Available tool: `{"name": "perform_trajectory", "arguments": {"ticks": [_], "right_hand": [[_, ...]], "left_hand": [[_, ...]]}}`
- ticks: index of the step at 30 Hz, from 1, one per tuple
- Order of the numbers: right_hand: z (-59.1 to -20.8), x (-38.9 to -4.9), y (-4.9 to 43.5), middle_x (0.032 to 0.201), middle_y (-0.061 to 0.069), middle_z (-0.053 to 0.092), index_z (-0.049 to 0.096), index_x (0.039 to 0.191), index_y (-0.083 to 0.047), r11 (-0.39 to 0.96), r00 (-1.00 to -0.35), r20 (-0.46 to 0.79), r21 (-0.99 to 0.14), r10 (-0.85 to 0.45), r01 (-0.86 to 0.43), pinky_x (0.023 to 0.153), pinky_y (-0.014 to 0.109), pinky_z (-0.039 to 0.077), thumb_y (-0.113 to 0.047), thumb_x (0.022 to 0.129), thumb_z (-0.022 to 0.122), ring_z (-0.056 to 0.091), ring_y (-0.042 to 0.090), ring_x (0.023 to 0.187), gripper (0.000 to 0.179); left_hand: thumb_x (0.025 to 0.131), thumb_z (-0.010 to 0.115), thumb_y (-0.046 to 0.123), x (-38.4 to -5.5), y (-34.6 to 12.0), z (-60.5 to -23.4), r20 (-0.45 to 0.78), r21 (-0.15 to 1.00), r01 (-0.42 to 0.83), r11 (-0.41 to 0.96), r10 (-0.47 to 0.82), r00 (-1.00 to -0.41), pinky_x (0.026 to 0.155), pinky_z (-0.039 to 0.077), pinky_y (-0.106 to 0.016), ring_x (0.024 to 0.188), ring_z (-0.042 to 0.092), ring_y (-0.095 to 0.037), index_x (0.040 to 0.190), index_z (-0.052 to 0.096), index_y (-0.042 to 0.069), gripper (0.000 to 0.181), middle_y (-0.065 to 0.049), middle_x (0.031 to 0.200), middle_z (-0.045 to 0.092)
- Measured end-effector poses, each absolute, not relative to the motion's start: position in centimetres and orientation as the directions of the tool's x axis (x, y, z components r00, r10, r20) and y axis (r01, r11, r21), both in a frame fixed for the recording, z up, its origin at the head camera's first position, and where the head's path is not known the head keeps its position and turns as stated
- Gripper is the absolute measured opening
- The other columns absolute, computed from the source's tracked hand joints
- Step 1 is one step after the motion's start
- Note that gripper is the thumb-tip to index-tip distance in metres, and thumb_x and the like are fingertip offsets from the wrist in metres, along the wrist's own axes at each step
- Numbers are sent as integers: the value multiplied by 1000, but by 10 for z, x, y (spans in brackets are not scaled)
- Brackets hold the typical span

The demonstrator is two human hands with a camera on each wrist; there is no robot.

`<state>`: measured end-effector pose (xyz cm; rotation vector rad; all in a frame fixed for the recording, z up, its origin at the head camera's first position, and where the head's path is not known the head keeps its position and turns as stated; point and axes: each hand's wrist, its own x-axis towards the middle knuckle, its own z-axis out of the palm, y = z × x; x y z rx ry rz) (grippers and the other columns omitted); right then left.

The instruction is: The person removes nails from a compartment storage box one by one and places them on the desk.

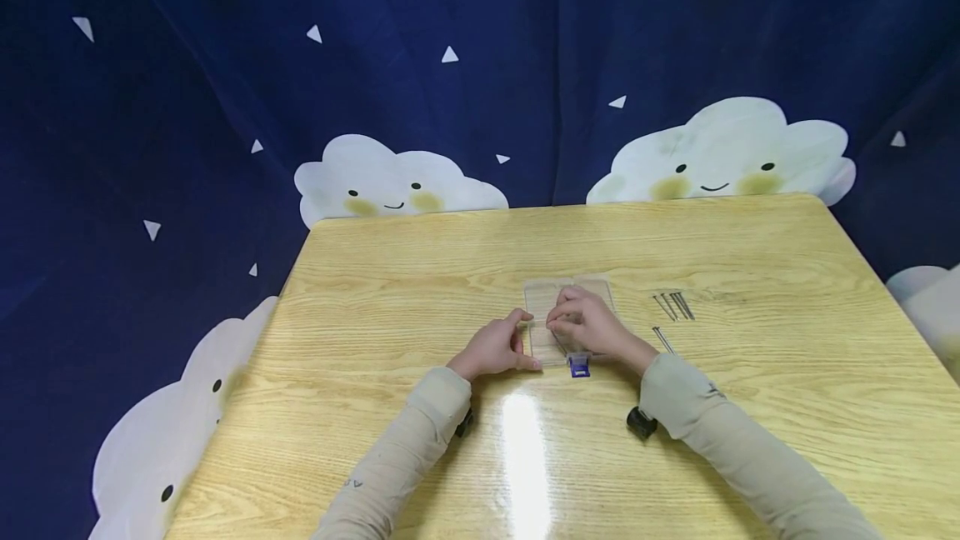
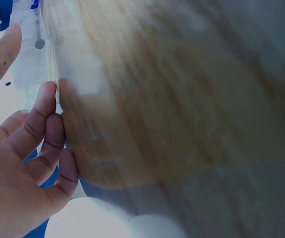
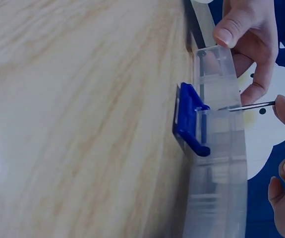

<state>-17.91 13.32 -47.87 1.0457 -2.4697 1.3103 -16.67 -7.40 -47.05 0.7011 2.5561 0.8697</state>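
Note:
A clear plastic box (image 1: 546,348) with a blue latch (image 1: 580,367) lies on the table with its lid back. My left hand (image 1: 498,346) holds its left end, thumb at the front corner and fingers along the side. In the left wrist view, fingertips (image 2: 48,91) rest on the tabletop. Above the box, my right hand (image 1: 588,325) pinches a thin metal nail (image 3: 255,105) between thumb and finger. The right wrist view shows the nail pointing down at the box's upper edge, close to the latch; its lower end is seen through the plastic.
Several loose nails (image 1: 678,305) lie together right of the box. Another nail (image 1: 663,340) lies nearer, beside the right wrist. The wooden table (image 1: 390,273) ends at a dark blue curtain (image 1: 420,40) with printed clouds.

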Motion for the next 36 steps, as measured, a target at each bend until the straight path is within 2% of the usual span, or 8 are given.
{"name": "perform_trajectory", "arguments": {"ticks": [10,18,24,36], "right_hand": [[-474,-181,140,72,-6,53,70,77,-4,364,-802,392,-739,-451,-566,62,27,38,-1,78,68,45,11,68,4],[-469,-180,144,73,-1,56,69,79,-2,373,-842,371,-773,-392,-514,64,26,40,5,77,68,48,12,68,7],[-463,-177,150,73,2,55,70,81,0,355,-870,342,-811,-355,-464,58,25,39,2,78,68,45,12,64,4],[-456,-174,166,75,-1,55,69,83,1,420,-891,306,-798,-336,-432,60,25,38,-1,80,67,43,12,65,5]], "left_hand": [[71,79,31,-166,-73,-470,-173,634,334,698,549,-818,55,38,-21,54,48,-6,128,42,5,72,4,66,55],[71,79,32,-166,-73,-472,-180,641,320,698,542,-821,54,38,-21,55,47,-7,128,43,6,73,5,66,54],[71,79,32,-166,-73,-471,-180,636,323,701,541,-821,54,38,-21,55,47,-7,128,43,6,73,4,66,54],[70,79,33,-167,-73,-473,-179,637,319,702,538,-824,55,39,-21,56,48,-6,129,43,6,74,6,66,54]]}}
